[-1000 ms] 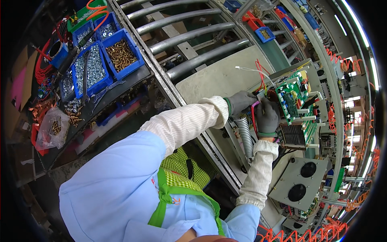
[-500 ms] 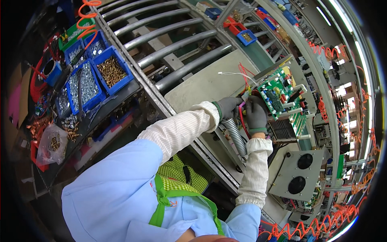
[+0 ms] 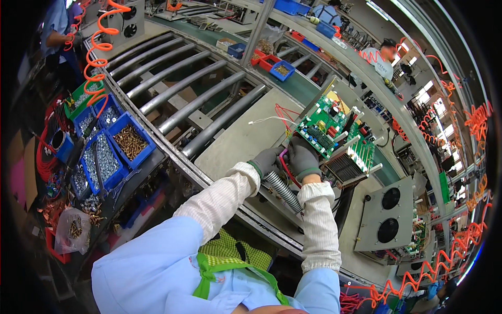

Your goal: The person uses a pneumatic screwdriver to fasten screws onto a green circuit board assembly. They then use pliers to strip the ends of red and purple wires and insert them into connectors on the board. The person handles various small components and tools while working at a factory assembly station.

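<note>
Both my hands wear grey gloves and work close together at the near left edge of an upright assembly with a green circuit board [image 3: 320,131]. My left hand [image 3: 265,160] is closed, its fingertips on the purple-sleeved end of a red cable [image 3: 285,166]. Beside it, my right hand [image 3: 303,158] is curled against the board's lower edge; what its fingertips pinch is hidden. A ribbed metal hose [image 3: 282,191] slants down between my forearms. Thin red and white wires [image 3: 282,112] stick out from the board just beyond my hands. A finned black heatsink [image 3: 342,170] sits under the board.
Blue bins of screws [image 3: 132,141] stand at the left beside a plastic bag [image 3: 72,230]. Metal rollers [image 3: 198,91] lead off at the upper left. A grey box with two fans [image 3: 384,214] stands at the right. Orange coiled hoses [image 3: 102,47] hang about. Another person [image 3: 384,63] is at the far right.
The view has shifted, so the bench and my hands appear lower and farther left, and people at the far side have come into view. My hands stay together at the cable and board.
</note>
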### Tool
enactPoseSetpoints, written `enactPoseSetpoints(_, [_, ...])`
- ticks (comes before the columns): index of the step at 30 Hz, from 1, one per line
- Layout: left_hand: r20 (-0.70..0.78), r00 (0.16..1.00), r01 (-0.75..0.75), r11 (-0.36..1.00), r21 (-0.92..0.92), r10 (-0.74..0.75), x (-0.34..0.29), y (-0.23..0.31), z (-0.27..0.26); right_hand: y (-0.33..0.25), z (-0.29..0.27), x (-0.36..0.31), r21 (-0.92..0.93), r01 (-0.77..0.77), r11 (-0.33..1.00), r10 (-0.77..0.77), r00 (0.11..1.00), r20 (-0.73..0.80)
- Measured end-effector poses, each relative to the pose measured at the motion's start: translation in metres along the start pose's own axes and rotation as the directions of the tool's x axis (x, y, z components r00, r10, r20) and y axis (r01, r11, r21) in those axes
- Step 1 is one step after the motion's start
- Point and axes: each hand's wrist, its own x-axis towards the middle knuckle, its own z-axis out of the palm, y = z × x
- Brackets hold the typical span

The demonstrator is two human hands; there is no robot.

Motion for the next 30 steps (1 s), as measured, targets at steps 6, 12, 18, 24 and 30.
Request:
enactPoseSetpoints(6, [-0.013,0.994,-0.11,0.987,0.115,0.112,0.012,-0.006,-0.011,-0.011,0.001,0.001,-0.132,-0.075,0.988,0.08,0.996,0.034])
enactPoseSetpoints(12, [0.396,0.842,-0.354,-0.177,0.918,0.366,0.005,-0.005,-0.035,-0.023,0.0,0.01,-0.236,-0.156,0.959,0.187,0.975,0.119])
enactPoseSetpoints(18, [0.062,0.98,-0.199,0.873,0.446,0.192,0.047,-0.004,-0.058,-0.025,0.001,0.009,-0.204,-0.204,0.957,0.212,0.977,0.017])
enactPoseSetpoints(24, [0.191,0.941,-0.337,0.742,0.58,0.278,0.05,-0.008,-0.069,-0.002,-0.001,-0.004,0.052,-0.001,0.999,0.004,0.999,-0.054])
enactPoseSetpoints(30, [0.174,0.939,-0.342,0.737,0.583,0.298,0.033,-0.005,-0.041,-0.005,0.01,0.005,-0.156,-0.09,0.984,0.093,0.996,0.011])
